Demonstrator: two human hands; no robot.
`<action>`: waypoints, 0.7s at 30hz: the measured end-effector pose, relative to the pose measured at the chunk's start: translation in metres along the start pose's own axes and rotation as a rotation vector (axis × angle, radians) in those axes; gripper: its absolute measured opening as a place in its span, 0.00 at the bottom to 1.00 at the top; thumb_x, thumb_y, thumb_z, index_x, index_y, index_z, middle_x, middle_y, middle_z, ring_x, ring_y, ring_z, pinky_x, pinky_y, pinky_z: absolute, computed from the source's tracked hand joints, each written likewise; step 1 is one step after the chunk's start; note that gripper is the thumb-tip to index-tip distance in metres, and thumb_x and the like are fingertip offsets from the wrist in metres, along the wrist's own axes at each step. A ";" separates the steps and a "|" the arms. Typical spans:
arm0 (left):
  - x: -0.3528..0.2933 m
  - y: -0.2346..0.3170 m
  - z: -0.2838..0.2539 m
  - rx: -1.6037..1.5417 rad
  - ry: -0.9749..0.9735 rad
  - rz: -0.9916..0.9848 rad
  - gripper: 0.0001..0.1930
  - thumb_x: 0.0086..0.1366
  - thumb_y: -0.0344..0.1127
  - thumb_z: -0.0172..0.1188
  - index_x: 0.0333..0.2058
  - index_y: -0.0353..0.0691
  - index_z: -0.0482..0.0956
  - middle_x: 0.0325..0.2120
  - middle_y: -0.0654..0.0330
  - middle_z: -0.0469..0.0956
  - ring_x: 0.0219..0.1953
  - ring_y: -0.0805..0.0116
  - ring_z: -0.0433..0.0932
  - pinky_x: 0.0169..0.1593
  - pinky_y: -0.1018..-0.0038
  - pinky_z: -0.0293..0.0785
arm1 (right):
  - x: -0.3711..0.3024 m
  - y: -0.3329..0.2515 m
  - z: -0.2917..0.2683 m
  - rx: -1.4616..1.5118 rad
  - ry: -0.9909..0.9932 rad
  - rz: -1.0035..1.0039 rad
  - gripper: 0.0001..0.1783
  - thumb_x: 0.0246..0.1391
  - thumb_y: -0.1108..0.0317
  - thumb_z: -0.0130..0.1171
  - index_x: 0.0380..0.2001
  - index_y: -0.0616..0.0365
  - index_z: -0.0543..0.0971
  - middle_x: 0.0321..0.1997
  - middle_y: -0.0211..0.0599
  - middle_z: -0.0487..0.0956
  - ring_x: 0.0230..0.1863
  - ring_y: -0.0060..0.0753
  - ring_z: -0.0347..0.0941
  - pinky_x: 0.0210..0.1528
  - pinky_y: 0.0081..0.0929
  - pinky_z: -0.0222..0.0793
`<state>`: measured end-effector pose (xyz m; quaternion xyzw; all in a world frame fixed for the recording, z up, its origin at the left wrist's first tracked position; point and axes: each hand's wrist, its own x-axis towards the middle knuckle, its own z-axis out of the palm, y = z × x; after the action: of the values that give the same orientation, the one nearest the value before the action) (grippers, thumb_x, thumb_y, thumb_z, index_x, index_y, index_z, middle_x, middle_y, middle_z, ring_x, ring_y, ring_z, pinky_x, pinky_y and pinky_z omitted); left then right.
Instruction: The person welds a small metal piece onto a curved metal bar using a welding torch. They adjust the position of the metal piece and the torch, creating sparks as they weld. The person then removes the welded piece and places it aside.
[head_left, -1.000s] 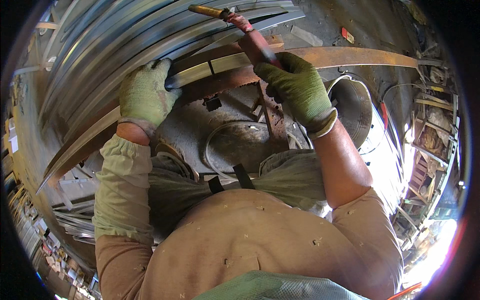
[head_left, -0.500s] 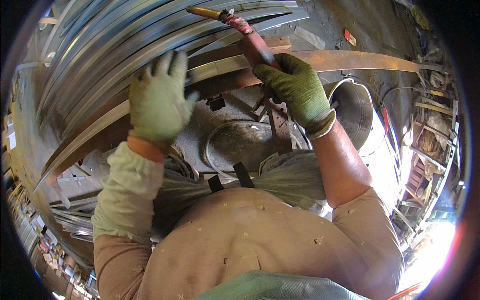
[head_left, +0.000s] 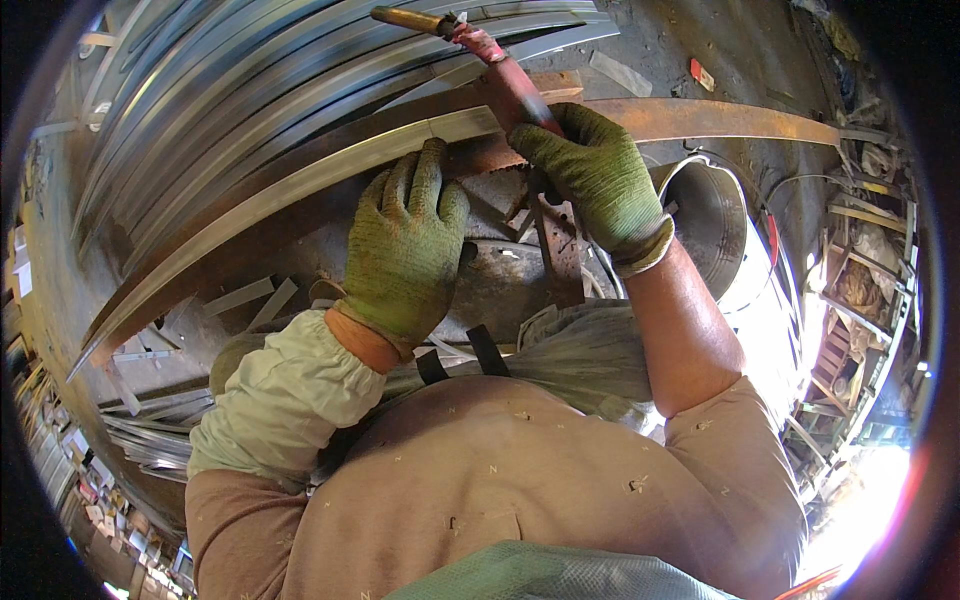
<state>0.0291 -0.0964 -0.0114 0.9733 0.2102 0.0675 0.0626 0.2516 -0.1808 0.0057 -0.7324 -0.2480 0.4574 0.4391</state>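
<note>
Left hand (head_left: 405, 250) now lower, perhaps touching rusty strip (head_left: 700, 118) (curved).

floor (head_left: 690, 40): dirt, scrap-strewn | bright sun lower rt | cluttered workshop

The left hand (head_left: 405, 250), gloved, is raised with fingers spread flat, palm down. The right hand (head_left: 595, 175), gloved too, is clenched in a fist, its bare forearm bent at the elbow.

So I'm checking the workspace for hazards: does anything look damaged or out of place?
Short offcuts lie scattered at odd angles beside the left hand, and the long bar behind the right hand is rusted.
</note>
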 end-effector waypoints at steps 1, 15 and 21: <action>0.000 0.000 0.000 -0.023 -0.006 -0.001 0.20 0.63 0.37 0.64 0.51 0.33 0.82 0.71 0.38 0.72 0.68 0.42 0.74 0.70 0.50 0.71 | 0.000 -0.001 0.000 0.017 -0.002 0.026 0.21 0.67 0.54 0.74 0.47 0.63 0.87 0.30 0.30 0.85 0.29 0.18 0.78 0.31 0.24 0.74; 0.004 -0.003 -0.004 -0.049 -0.196 -0.019 0.42 0.64 0.48 0.71 0.70 0.26 0.70 0.76 0.33 0.63 0.75 0.34 0.66 0.77 0.47 0.62 | -0.012 -0.012 -0.036 0.135 0.131 0.000 0.18 0.68 0.56 0.73 0.50 0.59 0.86 0.33 0.29 0.83 0.30 0.22 0.79 0.31 0.24 0.72; 0.005 0.003 -0.001 -0.019 -0.225 -0.012 0.40 0.63 0.46 0.72 0.67 0.26 0.72 0.76 0.31 0.61 0.74 0.33 0.67 0.76 0.48 0.65 | -0.036 -0.024 -0.052 0.158 0.252 -0.015 0.19 0.71 0.56 0.68 0.54 0.58 0.88 0.30 0.27 0.81 0.30 0.19 0.74 0.35 0.21 0.67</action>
<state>0.0346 -0.0971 -0.0090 0.9729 0.2069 -0.0404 0.0954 0.2820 -0.2179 0.0527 -0.7451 -0.1597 0.3767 0.5266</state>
